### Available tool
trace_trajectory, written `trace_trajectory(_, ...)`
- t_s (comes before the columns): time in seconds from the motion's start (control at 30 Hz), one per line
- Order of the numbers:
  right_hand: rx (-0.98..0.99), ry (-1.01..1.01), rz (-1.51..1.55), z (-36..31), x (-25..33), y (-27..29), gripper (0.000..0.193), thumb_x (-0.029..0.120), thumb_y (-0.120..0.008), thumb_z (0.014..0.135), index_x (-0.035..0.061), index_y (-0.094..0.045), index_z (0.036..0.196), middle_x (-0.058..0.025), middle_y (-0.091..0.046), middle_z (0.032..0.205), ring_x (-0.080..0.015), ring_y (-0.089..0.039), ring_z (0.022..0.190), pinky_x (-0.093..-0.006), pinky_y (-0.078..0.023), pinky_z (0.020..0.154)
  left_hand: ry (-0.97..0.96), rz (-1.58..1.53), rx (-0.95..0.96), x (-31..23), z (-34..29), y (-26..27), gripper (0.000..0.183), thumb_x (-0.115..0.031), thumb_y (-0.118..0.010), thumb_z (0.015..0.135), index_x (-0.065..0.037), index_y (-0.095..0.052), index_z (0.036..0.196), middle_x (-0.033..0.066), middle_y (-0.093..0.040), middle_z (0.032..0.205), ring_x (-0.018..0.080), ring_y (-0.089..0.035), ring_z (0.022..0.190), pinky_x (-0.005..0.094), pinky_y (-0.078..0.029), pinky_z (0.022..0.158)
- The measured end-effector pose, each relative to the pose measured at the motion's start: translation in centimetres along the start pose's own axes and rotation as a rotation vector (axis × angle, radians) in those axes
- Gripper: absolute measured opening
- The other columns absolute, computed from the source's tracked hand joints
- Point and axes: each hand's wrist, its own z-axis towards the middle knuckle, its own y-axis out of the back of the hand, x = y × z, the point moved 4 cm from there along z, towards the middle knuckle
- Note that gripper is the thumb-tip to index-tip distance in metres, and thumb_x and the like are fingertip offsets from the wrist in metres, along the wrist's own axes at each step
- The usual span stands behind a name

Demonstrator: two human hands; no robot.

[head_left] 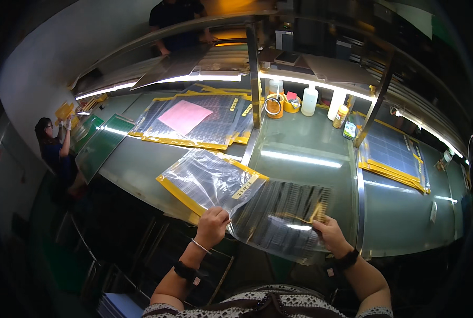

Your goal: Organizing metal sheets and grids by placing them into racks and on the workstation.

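Note:
My left hand (pixel 212 227) is closed on the near edge of a transparent plastic sleeve (pixel 207 183) with yellow taped borders and a handwritten label. Partly overlapped by that sleeve, a transparent film sheet (pixel 279 209) with fine dark line patterns lies toward the right. Its right edge is pinched between the thumb and fingers of my right hand (pixel 332 234). Yellowish light glints on the film near those fingers. Both pieces rest partly on the green tabletop (pixel 300 140), and the film reaches over its front edge. Each wrist wears a black band.
Yellow-edged films (pixel 157 124) are stacked at the back left under a pink sheet (pixel 185 117). White bottles (pixel 309 100) and an orange container (pixel 274 106) stand near a metal post (pixel 254 69). More films (pixel 393 153) lie right. Two people work beyond, one behind the shelf.

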Motion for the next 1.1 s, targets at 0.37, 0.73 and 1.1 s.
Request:
trace_trajectory(0.37,-0.056,0.049,-0.092,0.9,1.7,0.1,0.018,0.010,-0.057,0.084,-0.0039,-0.058,0.095,-0.0058,-0.060,0.081,-0.0109,-0.055,0.069,-0.0222,-0.045,0.060,0.099,-0.065,0.067,0.5,0.1,-0.3,0.012,-0.006,-0.064,0.070,-0.004,-0.052,0.070,0.0102,-0.052,0.071,0.0299,-0.052,0.072,0.0387,-0.041,0.063)
trace_trajectory(0.73,0.029,0.007,-0.185,4.1,-1.6,-7.5,0.022,0.020,-0.057,0.088,-0.0018,-0.058,0.095,-0.0056,-0.060,0.078,-0.0108,-0.055,0.063,-0.0245,-0.046,0.053,0.182,-0.063,0.125,1.0,-1.1,-2.0,0.013,-0.005,-0.061,0.070,-0.004,-0.049,0.069,0.0103,-0.050,0.070,0.0305,-0.052,0.072,0.0393,-0.041,0.064)
trace_trajectory(1.1,0.175,-0.139,-0.112,2.9,-1.3,-6.2,0.016,0.013,-0.056,0.087,-0.0016,-0.058,0.093,-0.0087,-0.063,0.086,-0.0161,-0.062,0.074,-0.0309,-0.054,0.068,0.203,0.197,0.101,2.2,-0.8,-3.7,0.029,-0.012,-0.061,0.069,-0.005,-0.050,0.094,0.0143,-0.048,0.088,0.0330,-0.049,0.086,0.0425,-0.043,0.074)
